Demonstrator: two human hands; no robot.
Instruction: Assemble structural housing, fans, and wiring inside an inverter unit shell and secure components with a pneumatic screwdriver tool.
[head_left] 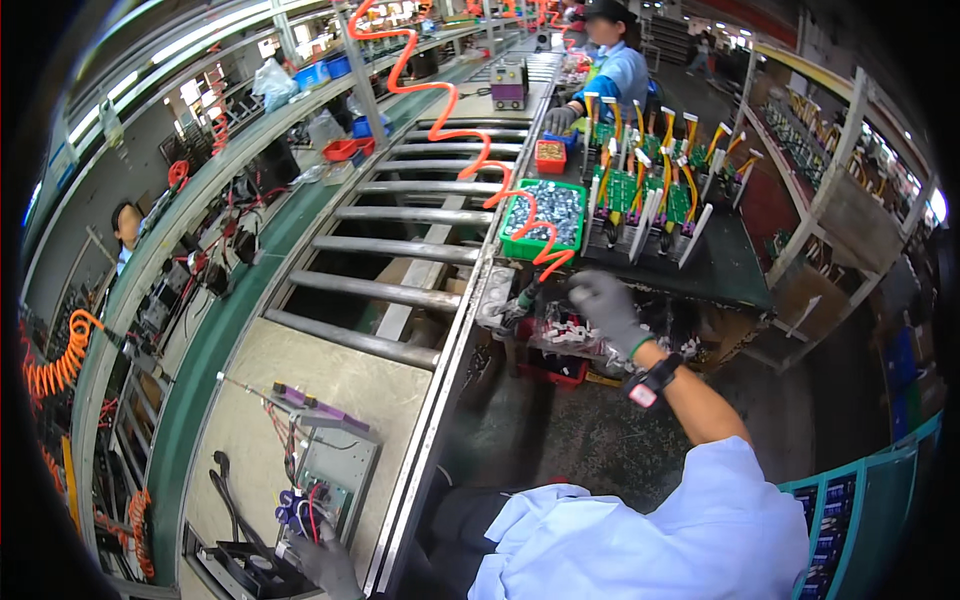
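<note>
My left hand [328,566], in a grey glove, is low on the bench beside an open metal chassis [345,462] with a circuit board, loose red and dark wires [318,505] and a purple-edged panel [318,407]. Its fingertips are next to the wires and a black fan [260,568]; whether they grip anything is unclear. My right hand [608,308], also gloved, is stretched out over the parts bins at the bench's right side, with its fingers blurred. Just left of it hangs an air tool [525,298] on an orange coiled hose [540,232].
A roller conveyor [385,293] runs ahead. A green bin [572,247] of metal parts and a red bin [550,157] stand right of it, beside upright green circuit boards [625,188]. A co-worker [620,75] stands farther along. A teal rack [865,500] is at lower right.
</note>
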